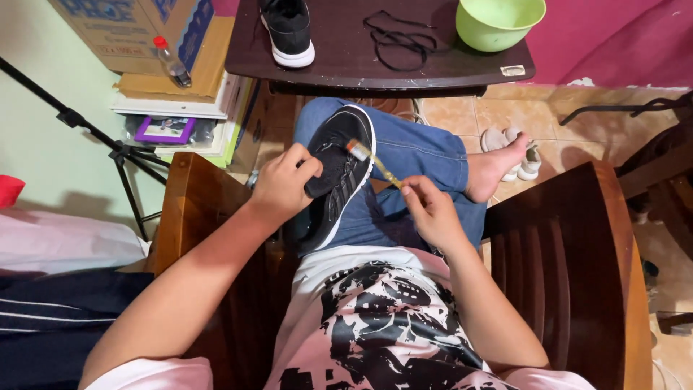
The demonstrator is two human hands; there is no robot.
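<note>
While the left hand grips the black shoe on the lap, the right hand pinches a small toothbrush against it; I think short, soft rubs work best. Farther off, the dark counter bears 1 more shoe, a lace and a green bowl, and at far left a brown box with blue print tops a stack.

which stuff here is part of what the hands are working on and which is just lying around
In use:
- left hand holding the black shoe on the lap
- right hand holding a small brush against that shoe

Lying about:
- second black shoe, black laces and green bowl on the dark table
- plastic bottle
- pale slippers on the floor
</note>
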